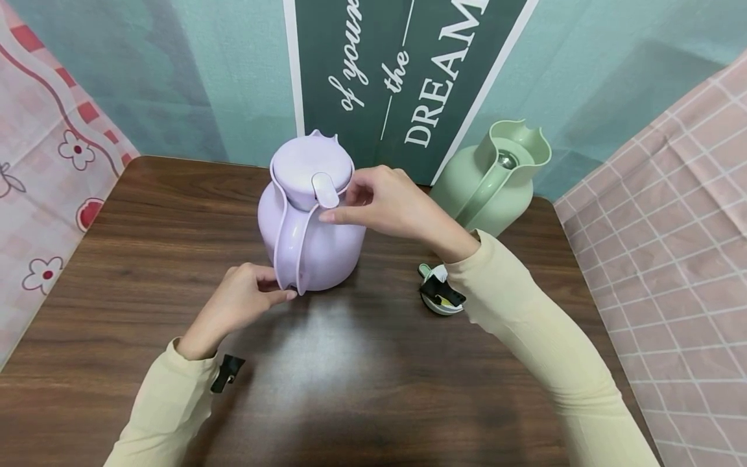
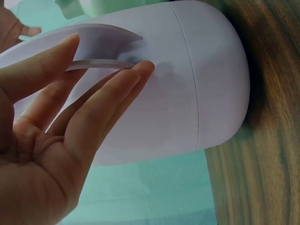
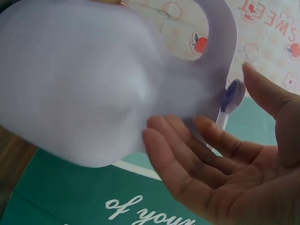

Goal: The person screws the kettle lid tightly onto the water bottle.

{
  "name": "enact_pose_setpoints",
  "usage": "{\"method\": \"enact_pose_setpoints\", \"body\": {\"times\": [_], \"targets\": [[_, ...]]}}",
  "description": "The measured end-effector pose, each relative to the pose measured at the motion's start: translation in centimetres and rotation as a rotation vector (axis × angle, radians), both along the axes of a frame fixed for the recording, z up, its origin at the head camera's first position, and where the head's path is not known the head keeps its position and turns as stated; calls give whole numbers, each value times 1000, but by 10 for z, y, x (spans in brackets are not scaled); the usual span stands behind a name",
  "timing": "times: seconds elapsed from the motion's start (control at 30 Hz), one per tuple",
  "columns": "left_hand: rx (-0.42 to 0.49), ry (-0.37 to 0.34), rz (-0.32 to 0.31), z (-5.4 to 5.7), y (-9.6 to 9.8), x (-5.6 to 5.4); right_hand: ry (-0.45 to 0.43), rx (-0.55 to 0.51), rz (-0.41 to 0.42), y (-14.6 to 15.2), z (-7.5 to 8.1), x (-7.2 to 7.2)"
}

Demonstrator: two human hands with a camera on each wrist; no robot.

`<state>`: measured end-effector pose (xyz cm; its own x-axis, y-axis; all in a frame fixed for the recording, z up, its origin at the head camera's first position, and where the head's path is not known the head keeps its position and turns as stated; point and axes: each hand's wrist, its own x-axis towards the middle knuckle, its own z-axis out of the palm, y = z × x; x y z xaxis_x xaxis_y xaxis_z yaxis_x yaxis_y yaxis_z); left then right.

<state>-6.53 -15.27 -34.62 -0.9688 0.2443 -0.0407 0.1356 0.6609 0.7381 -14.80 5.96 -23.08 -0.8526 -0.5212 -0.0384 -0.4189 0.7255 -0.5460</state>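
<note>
Your left hand (image 1: 239,301) lightly pinches the handle (image 1: 292,250) near its foot; a slip there could let the lilac jug (image 1: 335,253), upright on the table (image 1: 169,220), twist. The round green-tabbed piece (image 1: 425,270), partly hidden by your right cuff (image 1: 469,266), risks a sleeve knock. Your right hand (image 1: 388,198), loosely spread beside the neck, grips nothing; a stray thumb could trip the lever (image 1: 325,190). Beyond, a wide forearm swing could topple the green jug (image 1: 455,185).
</note>
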Motion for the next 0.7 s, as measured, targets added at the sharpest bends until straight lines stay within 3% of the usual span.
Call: {"method": "enact_pose_setpoints", "body": {"times": [0.2,0.7], "targets": [[0,9,6,-1,0,1,-57,71,-18,11,-14,-3],[6,8,15,-3,0,1,-172,165,-74,27,-73,-13]]}}
